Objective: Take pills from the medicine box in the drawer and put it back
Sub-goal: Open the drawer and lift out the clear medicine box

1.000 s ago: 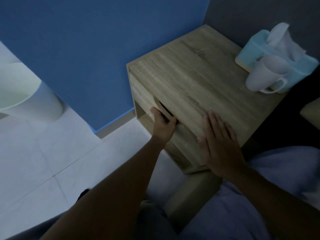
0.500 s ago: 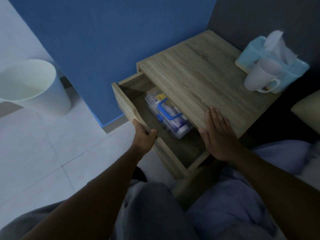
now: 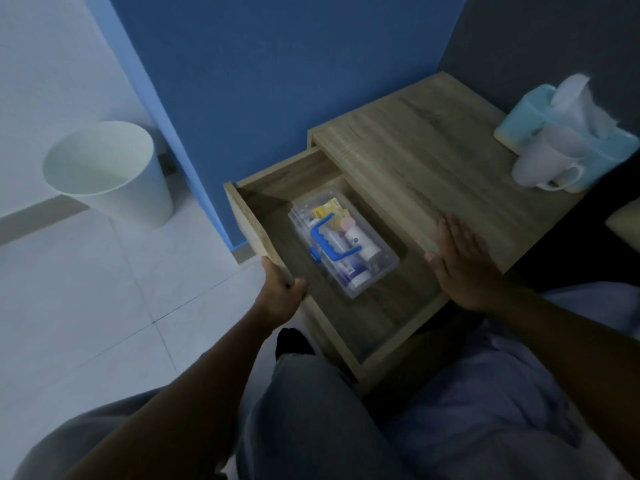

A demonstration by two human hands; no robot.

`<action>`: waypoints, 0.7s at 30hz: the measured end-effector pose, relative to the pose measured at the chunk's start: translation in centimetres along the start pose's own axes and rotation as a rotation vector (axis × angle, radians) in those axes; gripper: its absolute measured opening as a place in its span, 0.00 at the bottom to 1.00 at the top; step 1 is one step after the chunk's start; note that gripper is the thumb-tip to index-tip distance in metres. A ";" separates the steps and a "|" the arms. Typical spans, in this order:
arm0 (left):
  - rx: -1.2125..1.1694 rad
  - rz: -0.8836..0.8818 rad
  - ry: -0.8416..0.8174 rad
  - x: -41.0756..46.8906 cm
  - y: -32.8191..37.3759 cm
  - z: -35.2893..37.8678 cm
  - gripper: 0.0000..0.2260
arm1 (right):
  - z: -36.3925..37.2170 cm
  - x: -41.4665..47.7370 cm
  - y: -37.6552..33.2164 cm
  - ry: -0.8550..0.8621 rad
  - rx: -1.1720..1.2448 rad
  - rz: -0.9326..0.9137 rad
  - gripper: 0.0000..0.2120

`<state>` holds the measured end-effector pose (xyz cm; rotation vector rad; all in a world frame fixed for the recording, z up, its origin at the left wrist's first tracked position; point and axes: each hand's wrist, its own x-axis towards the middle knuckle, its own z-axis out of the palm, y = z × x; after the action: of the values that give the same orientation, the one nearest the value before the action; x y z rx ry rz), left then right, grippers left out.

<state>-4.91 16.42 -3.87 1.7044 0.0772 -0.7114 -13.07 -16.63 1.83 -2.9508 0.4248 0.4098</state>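
Bin: a white bin (image 3: 107, 171) stands on the floor, well away to the outer side of the left fingers, not part of the task.
Left hand: the left hand (image 3: 282, 294) has its fingers curled around the front edge of the drawer (image 3: 249, 220) — thumb on the inside, the other fingers hidden under the board.
Change: one second ago the drawer was closed; now it is pulled far out, so the opening step looks nearly finished.
Medicine box: the clear medicine box (image 3: 343, 242) with a blue handle lies flat on the drawer floor, between the two hands, just beyond the left thumb and not touched.
Right hand: the right hand (image 3: 462, 261) lies flat and spread on the edge of the nightstand top (image 3: 433, 150), holding nothing — it has stayed there, probably to steady the furniture.
Behind the right fingers: a white mug (image 3: 542, 164) leans against a tissue box (image 3: 568, 126), well apart.
Hard to see: the room is dim, the labels inside the box are unreadable, and I cannot tell which container has the pills.
Next, in my judgement: one hand must let go and take the blue handle.
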 end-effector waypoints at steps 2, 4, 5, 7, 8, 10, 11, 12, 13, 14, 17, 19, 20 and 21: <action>-0.005 -0.013 0.014 -0.1 0.2 0.2 0.38 | 0.2 0.1 0.0 0.004 0.006 0.010 0.33; 0.033 -0.010 0.052 -0.8 0.8 0.5 0.39 | 0.5 -0.1 -0.6 0.037 0.050 0.043 0.32; 0.089 0.033 0.104 -1.1 1.1 0.6 0.42 | 0.7 -0.4 -1.0 0.077 0.082 0.054 0.32; 0.306 0.194 0.218 -1.2 2.1 0.6 0.49 | 1.1 -1.4 -1.8 0.197 0.071 -0.056 0.31; 0.448 0.266 0.238 -1.2 2.7 0.6 0.53 | 1.3 -2.0 -2.3 0.248 0.037 -0.165 0.30; 0.664 0.327 0.255 -0.9 4.6 0.5 0.55 | 1.5 -3.4 -3.4 0.285 0.010 -0.349 0.28; 0.727 0.342 0.252 -0.7 5.7 0.5 0.54 | 1.5 -3.9 -4.1 0.276 0.015 -0.402 0.28; 0.771 0.361 0.237 -0.3 6.6 0.4 0.52 | 1.6 -4.2 -5.0 0.263 0.036 -0.431 0.27; 0.798 0.380 0.200 0.0 7.5 0.5 0.49 | 1.8 -4.4 -5.9 0.242 0.084 -0.434 0.26; 0.797 0.383 0.136 0.4 8.4 0.5 0.46 | 2.0 -4.5 -6.7 0.215 0.159 -0.416 0.25; 0.690 0.303 -0.027 1.7 10.1 0.3 0.30 | 2.5 -4.0 -8.5 0.154 0.402 -0.267 0.21; 0.700 0.262 -0.030 2.6 10.7 0.1 0.24 | 2.7 -3.2 -9.2 0.143 0.482 -0.130 0.22; 0.701 0.246 -0.021 3.0 11.0 0.0 0.23 | 2.8 -2.8 -9.5 0.133 0.497 -0.060 0.24; 0.696 0.230 -0.009 3.5 11.3 -0.1 0.24 | 3.0 -2.4 -9.7 0.110 0.491 0.012 0.27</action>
<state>2.71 12.32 4.16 2.3202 -0.4120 -0.6059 -13.15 -6.31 0.55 -2.4984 0.4758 0.1187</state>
